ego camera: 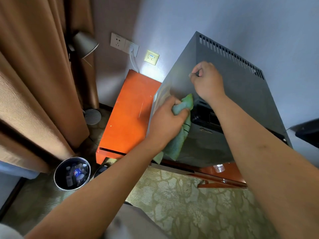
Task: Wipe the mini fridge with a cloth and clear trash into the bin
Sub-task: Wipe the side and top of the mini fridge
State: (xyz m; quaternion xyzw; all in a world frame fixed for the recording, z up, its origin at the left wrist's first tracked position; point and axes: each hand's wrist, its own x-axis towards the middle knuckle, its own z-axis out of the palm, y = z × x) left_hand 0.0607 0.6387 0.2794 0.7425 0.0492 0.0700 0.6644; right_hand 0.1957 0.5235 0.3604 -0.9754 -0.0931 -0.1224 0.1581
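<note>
A brown curtain hangs left of the grey mini fridge, which stands on an orange table. Beside it, the bin holds trash. The left hand grips a green cloth against the fridge's front; the right hand rests curled on top, its grip narrow, holding nothing visible.

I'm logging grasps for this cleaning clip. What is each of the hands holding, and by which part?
The left hand grips the green cloth by its bunched upper end against the mini fridge. The right hand is curled; whether it pinches something cannot be told.
</note>
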